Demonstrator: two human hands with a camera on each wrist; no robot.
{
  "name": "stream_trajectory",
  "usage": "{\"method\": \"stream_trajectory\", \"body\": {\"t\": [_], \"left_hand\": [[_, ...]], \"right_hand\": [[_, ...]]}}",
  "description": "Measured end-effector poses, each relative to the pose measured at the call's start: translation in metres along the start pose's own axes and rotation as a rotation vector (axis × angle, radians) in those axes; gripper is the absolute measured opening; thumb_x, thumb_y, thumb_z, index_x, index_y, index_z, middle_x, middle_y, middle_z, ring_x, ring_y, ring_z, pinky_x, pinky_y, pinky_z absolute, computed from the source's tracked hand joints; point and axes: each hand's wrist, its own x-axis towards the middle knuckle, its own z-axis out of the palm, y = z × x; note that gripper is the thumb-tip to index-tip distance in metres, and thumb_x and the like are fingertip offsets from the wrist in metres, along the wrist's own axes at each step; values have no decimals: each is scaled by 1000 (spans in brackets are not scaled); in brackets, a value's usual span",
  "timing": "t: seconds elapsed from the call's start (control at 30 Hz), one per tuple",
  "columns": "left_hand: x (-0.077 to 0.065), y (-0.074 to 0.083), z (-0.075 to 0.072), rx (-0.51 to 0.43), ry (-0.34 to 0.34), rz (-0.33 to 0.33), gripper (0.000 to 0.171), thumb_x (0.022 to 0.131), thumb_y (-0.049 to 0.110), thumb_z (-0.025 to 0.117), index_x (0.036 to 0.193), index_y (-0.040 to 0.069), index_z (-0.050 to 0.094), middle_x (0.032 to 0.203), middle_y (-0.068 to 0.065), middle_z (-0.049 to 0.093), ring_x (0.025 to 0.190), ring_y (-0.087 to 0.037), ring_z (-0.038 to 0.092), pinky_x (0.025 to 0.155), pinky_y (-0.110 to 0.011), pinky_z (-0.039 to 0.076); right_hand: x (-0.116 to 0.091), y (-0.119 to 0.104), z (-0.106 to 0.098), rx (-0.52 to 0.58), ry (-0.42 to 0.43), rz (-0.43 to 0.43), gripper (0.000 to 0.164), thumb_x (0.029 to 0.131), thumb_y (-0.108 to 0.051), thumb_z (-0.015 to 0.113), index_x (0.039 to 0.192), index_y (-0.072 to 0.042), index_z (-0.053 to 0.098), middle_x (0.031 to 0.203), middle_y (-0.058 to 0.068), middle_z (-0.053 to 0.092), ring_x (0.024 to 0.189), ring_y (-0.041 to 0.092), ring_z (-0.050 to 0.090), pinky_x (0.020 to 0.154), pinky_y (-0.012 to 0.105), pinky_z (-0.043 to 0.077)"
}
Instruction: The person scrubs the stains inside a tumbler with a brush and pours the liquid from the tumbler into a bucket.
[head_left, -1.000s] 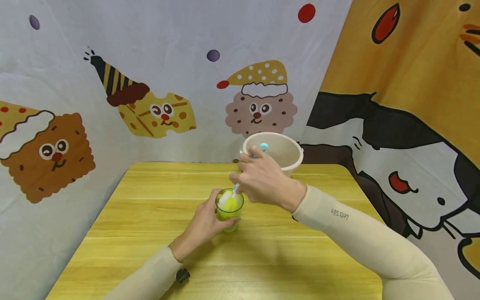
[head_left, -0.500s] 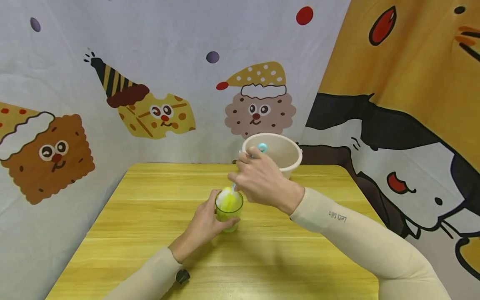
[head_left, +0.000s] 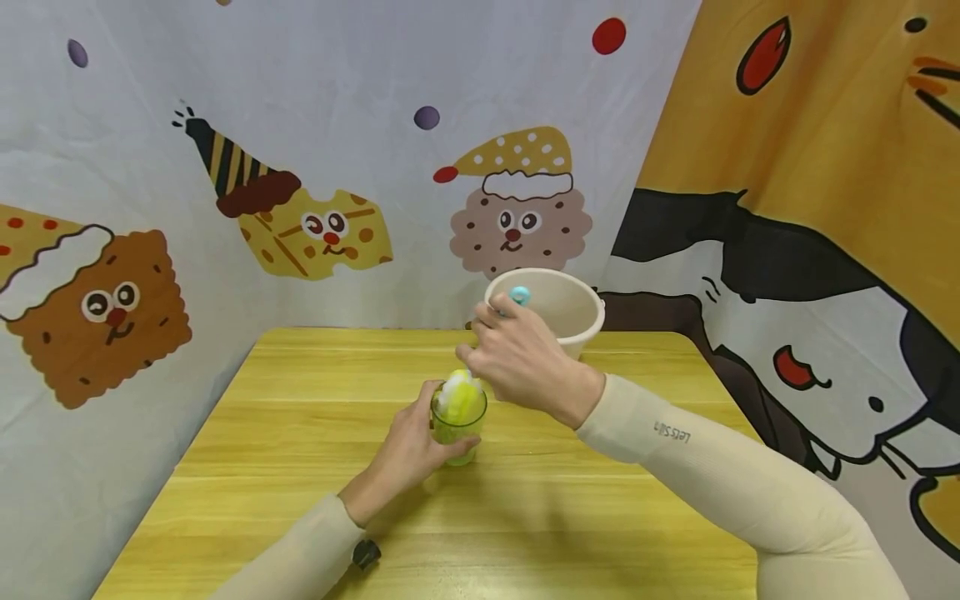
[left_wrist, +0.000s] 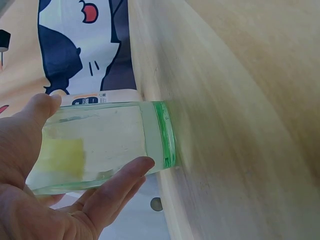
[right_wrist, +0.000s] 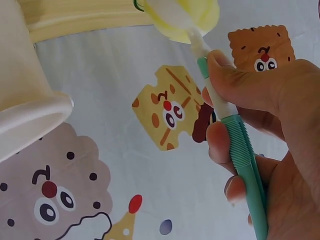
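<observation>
On my far left, pale printed cloth (head_left: 45, 150) hangs beside the desk (head_left: 300, 417), with a brown biscuit figure (head_left: 142, 350) on it. My left sleeve (head_left: 285, 554) comes in over the desk's near left part, a small dark object (head_left: 366, 553) just beside it; what that is, I cannot tell. My left hand (head_left: 408, 446) is wrapped round the clear green glass (head_left: 457, 433), thumb on the near side. The glass stands upright, midway between the desk's left and right edges; whether its base touches the top I cannot tell. In its mouth sits the yellow-and-white head of a brush (head_left: 460, 396), partly above the rim. My right hand (head_left: 528, 358) grips the brush's white and teal handle (right_wrist: 241, 155), fingers curled round it. Behind that hand, a white bucket (head_left: 573, 304) is at the desk's far edge, nearer the far right corner. Rightmost comes my lettered right sleeve (head_left: 720, 462).
</observation>
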Motion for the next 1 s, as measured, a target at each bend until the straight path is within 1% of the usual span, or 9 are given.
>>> {"method": "stream_trajectory", "body": {"t": [0.23, 0.4, 0.57, 0.7, 0.83, 0.93, 1.0], "left_hand": [[0, 1, 0, -1, 0, 0, 88, 90, 34, 106, 158, 18, 52, 141, -10, 79, 130, -28, 79, 103, -51, 72], [-1, 2, 0, 7, 1, -1, 88, 90, 34, 106, 158, 18, 52, 140, -9, 79, 129, -28, 79, 103, -51, 72], [-1, 4, 0, 21, 11, 4, 89, 89, 34, 106, 157, 18, 52, 138, -10, 79, 127, -28, 79, 101, -51, 72], [-1, 4, 0, 37, 17, 11, 89, 89, 35, 106, 157, 18, 52, 136, -9, 80, 125, -28, 80, 101, -50, 72], [-2, 3, 0, 53, 19, 23, 88, 90, 36, 106, 156, 19, 51, 134, -8, 80, 123, -27, 80, 100, -50, 71], [-3, 2, 0, 53, 19, 27, 87, 90, 36, 105, 157, 20, 51, 135, -8, 80, 123, -26, 80, 100, -50, 71], [-3, 2, 0, 49, 20, 27, 87, 90, 37, 105, 156, 20, 51, 134, -8, 80, 123, -26, 80, 99, -50, 71]], "right_hand": [[-1, 1, -4, -35, -18, -24, 27, 82, -39, 101, 105, -32, 88, 104, 0, 90, 108, 23, 69, 104, 40, 46], [-1, 2, -5, -52, -23, -36, 21, 85, -38, 99, 100, -31, 86, 101, 0, 90, 106, 23, 69, 104, 41, 46], [2, 4, -7, -66, -37, -58, 21, 84, -41, 99, 96, -31, 85, 98, -1, 90, 105, 23, 70, 105, 42, 45], [6, 6, -9, -52, -59, -75, 16, 85, -38, 96, 94, -31, 84, 95, -2, 89, 103, 23, 69, 106, 41, 44], [10, 7, -10, -19, -71, -77, 12, 86, -35, 93, 89, -32, 82, 87, -3, 86, 100, 23, 67, 105, 41, 43], [12, 6, -11, -8, -87, -80, 13, 85, -34, 94, 88, -33, 81, 84, -5, 84, 98, 22, 66, 104, 41, 42], [13, 5, -13, -9, -106, -90, 15, 84, -35, 95, 90, -33, 81, 85, -5, 84, 99, 22, 66, 104, 41, 42]]}}
